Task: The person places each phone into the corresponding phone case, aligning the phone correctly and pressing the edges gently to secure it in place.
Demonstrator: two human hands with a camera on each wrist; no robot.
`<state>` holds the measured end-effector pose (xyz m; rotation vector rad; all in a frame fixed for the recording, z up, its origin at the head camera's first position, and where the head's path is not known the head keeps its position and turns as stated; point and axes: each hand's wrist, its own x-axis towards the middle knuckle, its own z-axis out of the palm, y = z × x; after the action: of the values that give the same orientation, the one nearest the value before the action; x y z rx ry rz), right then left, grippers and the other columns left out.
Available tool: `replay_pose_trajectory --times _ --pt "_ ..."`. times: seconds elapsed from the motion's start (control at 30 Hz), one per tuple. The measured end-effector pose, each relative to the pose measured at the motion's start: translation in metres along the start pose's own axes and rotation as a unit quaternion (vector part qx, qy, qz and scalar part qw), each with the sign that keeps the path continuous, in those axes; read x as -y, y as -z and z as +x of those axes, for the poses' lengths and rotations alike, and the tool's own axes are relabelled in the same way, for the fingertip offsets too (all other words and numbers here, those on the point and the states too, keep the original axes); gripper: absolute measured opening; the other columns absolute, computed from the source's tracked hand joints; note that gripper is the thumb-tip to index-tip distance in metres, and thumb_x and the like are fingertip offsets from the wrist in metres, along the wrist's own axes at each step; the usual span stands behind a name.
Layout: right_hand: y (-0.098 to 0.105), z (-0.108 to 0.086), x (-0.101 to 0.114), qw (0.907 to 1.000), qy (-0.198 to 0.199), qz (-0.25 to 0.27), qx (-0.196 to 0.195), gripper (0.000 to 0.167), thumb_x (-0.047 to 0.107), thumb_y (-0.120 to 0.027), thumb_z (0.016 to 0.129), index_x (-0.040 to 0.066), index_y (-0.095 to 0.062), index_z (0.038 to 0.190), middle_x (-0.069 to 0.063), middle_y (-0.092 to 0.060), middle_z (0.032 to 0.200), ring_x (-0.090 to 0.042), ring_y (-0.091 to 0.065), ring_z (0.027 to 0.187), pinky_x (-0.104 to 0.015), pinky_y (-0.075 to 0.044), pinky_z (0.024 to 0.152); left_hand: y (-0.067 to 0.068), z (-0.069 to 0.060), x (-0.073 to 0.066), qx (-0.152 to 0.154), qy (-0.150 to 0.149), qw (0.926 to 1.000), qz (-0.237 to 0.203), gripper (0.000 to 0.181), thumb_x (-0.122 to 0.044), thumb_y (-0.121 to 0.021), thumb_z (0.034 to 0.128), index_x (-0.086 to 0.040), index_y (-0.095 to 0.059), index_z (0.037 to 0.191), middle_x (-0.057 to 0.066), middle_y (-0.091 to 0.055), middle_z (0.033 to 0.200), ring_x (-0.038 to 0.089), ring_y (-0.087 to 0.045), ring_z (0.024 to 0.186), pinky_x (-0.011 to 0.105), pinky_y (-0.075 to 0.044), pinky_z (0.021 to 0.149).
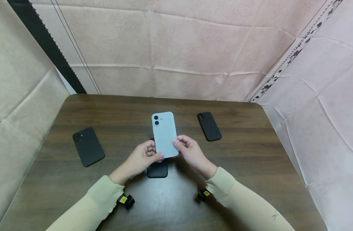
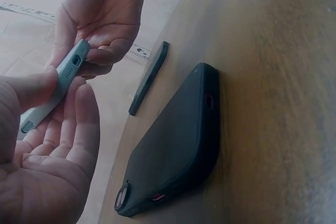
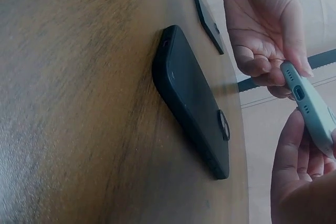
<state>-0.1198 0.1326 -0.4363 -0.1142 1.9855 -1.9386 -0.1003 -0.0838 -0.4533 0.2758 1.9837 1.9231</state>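
A light blue phone case (image 1: 165, 133) is held above the table with its camera end pointing away; whether a phone sits inside I cannot tell. My left hand (image 1: 143, 157) pinches its lower left corner, thumb on the back face. On the lower right edge, my right hand (image 1: 193, 154) grips it between thumb and curled fingers. Its bottom end, with a port opening and small holes, shows in the right wrist view (image 3: 299, 92). Directly below lies a black phone case (image 1: 157, 170), partly hidden by the light blue one and my left hand in the head view.
A dark phone (image 1: 88, 147) with a camera block lies on the wooden table (image 1: 63, 192) at left. Toward the back right lies another black phone case (image 1: 210, 126). Pale patterned cloth (image 1: 164, 48) hangs behind the table and at both sides.
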Motion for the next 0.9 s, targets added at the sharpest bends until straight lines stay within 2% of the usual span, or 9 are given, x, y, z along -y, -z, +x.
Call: replay_pose_trajectory --times 0.13,0.37,0.6,0.73,0.9 --pt "0.0000 -0.0003 -0.0022 1.0000 -0.001 0.000 0.009 0.025 0.024 -0.054 0.100 0.005 -0.061 0.116 -0.010 -0.069 0.110 -0.024 -0.065 0.091 -0.036 -0.055 0.077 0.0010 0.0008 0.0011 -0.005 -0.002 0.9999 -0.014 0.038 -0.018 -0.068 0.0927 -0.002 -0.053 0.123 0.015 -0.065 0.111 0.026 -0.067 0.096 0.036 -0.056 0.079" --pt "-0.0004 -0.0018 -0.0032 0.9991 -0.001 -0.017 0.039 0.029 0.027 -0.055 0.100 0.006 -0.060 0.117 -0.010 -0.068 0.110 -0.025 -0.064 0.092 -0.035 -0.054 0.076 0.0057 0.0017 -0.0026 -0.077 -0.017 0.9968 -0.015 0.031 -0.024 -0.062 0.0968 -0.006 -0.055 0.120 0.012 -0.067 0.108 0.025 -0.067 0.094 0.037 -0.056 0.078" --pt "0.0003 -0.0019 -0.0013 0.9977 -0.001 -0.025 0.064 0.032 0.031 -0.058 0.098 0.009 -0.059 0.120 -0.009 -0.067 0.113 -0.027 -0.064 0.097 -0.039 -0.055 0.081 0.0076 0.0012 -0.0031 -0.093 -0.023 0.9953 -0.008 0.027 -0.023 -0.060 0.0978 -0.005 -0.056 0.118 0.012 -0.068 0.106 0.025 -0.067 0.093 0.036 -0.056 0.076" --pt "-0.0005 -0.0011 -0.0024 0.9957 0.005 -0.029 0.088 0.035 0.027 -0.064 0.095 0.009 -0.055 0.124 -0.011 -0.067 0.113 -0.027 -0.065 0.099 -0.042 -0.055 0.082 0.0075 -0.0001 -0.0027 -0.104 -0.033 0.9940 -0.009 0.026 -0.022 -0.059 0.0982 -0.005 -0.056 0.118 0.012 -0.067 0.107 0.024 -0.067 0.093 0.034 -0.056 0.078" --pt "-0.0029 -0.0002 -0.0071 0.9906 0.013 -0.034 0.132 0.045 0.012 -0.070 0.090 0.007 -0.047 0.128 -0.010 -0.067 0.116 -0.027 -0.066 0.100 -0.040 -0.055 0.082 0.0073 -0.0004 -0.0027 -0.115 -0.040 0.9924 -0.017 0.025 -0.022 -0.059 0.0981 -0.005 -0.057 0.116 0.012 -0.067 0.106 0.025 -0.066 0.092 0.034 -0.056 0.078"
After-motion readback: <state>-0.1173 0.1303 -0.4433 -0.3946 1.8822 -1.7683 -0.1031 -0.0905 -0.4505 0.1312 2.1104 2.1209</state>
